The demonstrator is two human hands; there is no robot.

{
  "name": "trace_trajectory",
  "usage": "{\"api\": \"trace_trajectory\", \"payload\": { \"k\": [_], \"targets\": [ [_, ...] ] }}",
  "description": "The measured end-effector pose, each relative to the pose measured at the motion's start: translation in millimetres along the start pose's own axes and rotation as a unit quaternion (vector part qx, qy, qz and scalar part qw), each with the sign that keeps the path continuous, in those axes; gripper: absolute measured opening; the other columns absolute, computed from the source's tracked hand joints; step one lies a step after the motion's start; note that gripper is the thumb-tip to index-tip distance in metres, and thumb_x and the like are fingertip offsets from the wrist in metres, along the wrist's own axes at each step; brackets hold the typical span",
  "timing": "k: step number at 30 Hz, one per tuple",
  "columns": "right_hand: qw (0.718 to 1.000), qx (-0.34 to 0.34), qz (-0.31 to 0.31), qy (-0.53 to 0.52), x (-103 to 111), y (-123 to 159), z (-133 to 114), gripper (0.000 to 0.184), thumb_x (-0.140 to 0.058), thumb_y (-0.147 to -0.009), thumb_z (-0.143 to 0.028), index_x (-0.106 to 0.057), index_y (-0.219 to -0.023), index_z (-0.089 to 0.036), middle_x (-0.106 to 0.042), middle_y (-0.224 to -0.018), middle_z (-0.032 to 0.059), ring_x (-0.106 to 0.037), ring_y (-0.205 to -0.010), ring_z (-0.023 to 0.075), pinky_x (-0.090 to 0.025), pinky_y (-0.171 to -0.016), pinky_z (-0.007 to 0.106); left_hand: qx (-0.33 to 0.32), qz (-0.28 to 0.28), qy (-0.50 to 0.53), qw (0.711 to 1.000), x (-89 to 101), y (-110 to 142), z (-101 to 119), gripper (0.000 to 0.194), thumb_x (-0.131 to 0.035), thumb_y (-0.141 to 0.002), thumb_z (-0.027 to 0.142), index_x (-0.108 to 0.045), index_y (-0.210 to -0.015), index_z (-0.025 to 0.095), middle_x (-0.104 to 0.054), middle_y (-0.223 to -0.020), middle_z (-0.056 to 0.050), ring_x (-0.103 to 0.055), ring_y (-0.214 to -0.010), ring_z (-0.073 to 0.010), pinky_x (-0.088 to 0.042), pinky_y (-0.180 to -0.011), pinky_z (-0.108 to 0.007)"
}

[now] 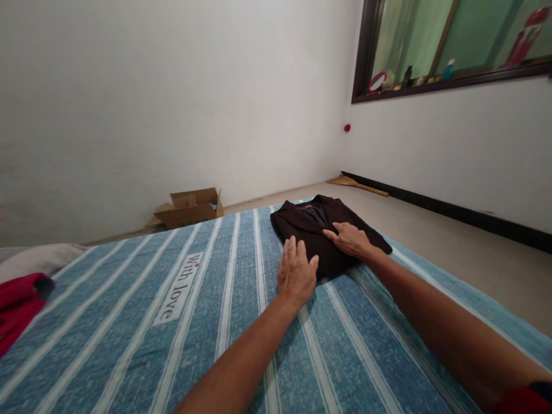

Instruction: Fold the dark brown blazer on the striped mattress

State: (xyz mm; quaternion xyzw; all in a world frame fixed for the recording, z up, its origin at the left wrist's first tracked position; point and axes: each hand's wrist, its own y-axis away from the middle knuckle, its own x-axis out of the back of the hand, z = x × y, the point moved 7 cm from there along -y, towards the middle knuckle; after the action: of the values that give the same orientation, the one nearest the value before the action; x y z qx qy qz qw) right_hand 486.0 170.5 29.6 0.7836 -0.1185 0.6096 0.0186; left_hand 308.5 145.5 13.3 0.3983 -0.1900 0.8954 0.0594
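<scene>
A dark brown collared garment (297,221), perhaps a jacket, lies folded into a compact shape near the far edge of the bed. Its collar faces away from me. My left hand (297,271) is at the garment's near left edge, fingers extended and a little apart, holding nothing. On top of the garment, right of its middle, rests my right hand (350,238), its fingers stretched out toward the left. Both palms are hidden from view. Beneath everything is a blue and white striped bedsheet (207,310) with "With love" printed on it.
Red clothing (19,307) and a pale grey cloth (41,259) lie at the left. Past the bed, an open cardboard box (190,214) stands by the wall. A broom (357,184) lies on the floor. Small bottles and a red-rimmed mirror (378,82) sit on the window ledge.
</scene>
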Motion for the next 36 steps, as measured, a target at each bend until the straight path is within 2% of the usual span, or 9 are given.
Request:
{"api": "trace_trajectory", "payload": {
  "k": [3,8,12,15,18,21,25,31,36],
  "targets": [
    [1.000,-0.020,-0.014,-0.003,-11.4,1.6,4.3,0.066,-0.022,-0.087,-0.069,-0.051,-0.123,-0.022,-0.054,-0.122,0.0146,-0.050,-0.111,0.0338,-0.039,-0.088,0.049,-0.013,-0.084,-0.087,0.993,-20.2,9.7,-1.9,0.044,-0.040,-0.091,0.034,-0.043,-0.132,0.018,-0.034,-0.146,-0.015,-0.024,-0.138,-0.0265,-0.015,-0.110,-0.048],
    [0.999,-0.035,-0.028,0.006,-13.3,1.3,5.5,0.066,-0.023,-0.087,-0.068,-0.048,-0.129,-0.024,-0.050,-0.127,0.0137,-0.048,-0.115,0.0335,-0.037,-0.090,0.049,-0.002,-0.092,-0.136,0.986,-21.0,13.4,-3.5,0.047,-0.033,-0.093,0.036,-0.040,-0.136,0.017,-0.032,-0.148,-0.014,-0.022,-0.138,-0.0256,-0.016,-0.110,-0.050],
    [0.999,-0.039,-0.027,0.021,-11.3,5.9,4.1,0.063,-0.023,-0.088,-0.066,-0.045,-0.131,-0.025,-0.051,-0.127,0.0129,-0.048,-0.115,0.0309,-0.037,-0.090,0.046,-0.014,-0.130,-0.150,0.980,-5.9,39.4,1.6,0.049,-0.036,-0.091,0.031,-0.036,-0.138,0.019,-0.029,-0.149,-0.012,-0.021,-0.139,-0.0246,-0.016,-0.110,-0.050],
    [0.998,-0.050,-0.007,0.043,-5.0,13.9,-1.7,0.059,-0.026,-0.089,-0.063,-0.050,-0.125,-0.023,-0.054,-0.122,0.0134,-0.050,-0.112,0.0314,-0.036,-0.089,0.047,-0.037,-0.186,-0.163,0.968,13.1,74.7,3.0,0.056,-0.040,-0.087,0.027,-0.033,-0.140,0.016,-0.025,-0.151,-0.013,-0.019,-0.139,-0.0242,-0.015,-0.111,-0.050],
    [0.995,-0.067,0.030,0.071,4.1,29.8,-16.5,0.054,-0.029,-0.092,-0.055,-0.055,-0.115,-0.014,-0.055,-0.117,0.0193,-0.049,-0.110,0.0350,-0.031,-0.089,0.052,-0.043,-0.246,-0.166,0.954,36.3,116.3,-3.1,0.056,-0.044,-0.083,0.028,-0.039,-0.137,0.013,-0.026,-0.150,-0.015,-0.019,-0.139,-0.0266,-0.015,-0.111,-0.051],
    [0.992,-0.025,0.079,0.098,7.2,55.2,-43.0,0.046,-0.034,-0.093,-0.049,-0.054,-0.111,-0.012,-0.054,-0.116,0.0206,-0.045,-0.114,0.0343,-0.026,-0.093,0.052,-0.043,-0.270,-0.150,0.950,61.3,158.6,-12.1,0.049,-0.042,-0.085,0.030,-0.044,-0.131,0.013,-0.028,-0.149,-0.015,-0.020,-0.139,-0.0265,-0.015,-0.112,-0.050],
    [0.975,0.116,0.130,0.138,-9.0,99.8,-79.3,0.034,-0.038,-0.091,-0.044,-0.057,-0.099,-0.018,-0.059,-0.107,0.0143,-0.050,-0.107,0.0290,-0.029,-0.093,0.046,-0.023,-0.273,-0.126,0.953,89.9,212.4,-25.7,0.044,-0.038,-0.089,0.034,-0.045,-0.129,0.015,-0.030,-0.148,-0.015,-0.019,-0.139,-0.0254,-0.014,-0.113,-0.049],
    [0.970,0.240,0.016,0.025,-55.3,168.4,-117.9,0.037,-0.033,-0.089,-0.045,-0.060,-0.086,-0.021,-0.063,-0.091,0.0132,-0.061,-0.083,0.0269,-0.043,-0.076,0.038,-0.005,-0.221,-0.111,0.969,123.2,273.9,-39.3,0.046,-0.041,-0.089,0.040,-0.044,-0.128,0.016,-0.031,-0.147,-0.014,-0.020,-0.138,-0.0270,-0.015,-0.113,-0.048],
    [0.953,0.281,-0.039,-0.107,-65.9,239.2,-175.0,0.035,-0.036,-0.085,-0.046,-0.063,-0.092,-0.025,-0.065,-0.101,0.0121,-0.062,-0.091,0.0276,-0.047,-0.080,0.038,0.047,-0.197,-0.101,0.974,134.6,312.4,-59.6,0.054,-0.048,-0.085,0.044,-0.042,-0.130,0.014,-0.029,-0.148,-0.016,-0.017,-0.139,-0.0267,-0.013,-0.113,-0.047]
  ]
}}
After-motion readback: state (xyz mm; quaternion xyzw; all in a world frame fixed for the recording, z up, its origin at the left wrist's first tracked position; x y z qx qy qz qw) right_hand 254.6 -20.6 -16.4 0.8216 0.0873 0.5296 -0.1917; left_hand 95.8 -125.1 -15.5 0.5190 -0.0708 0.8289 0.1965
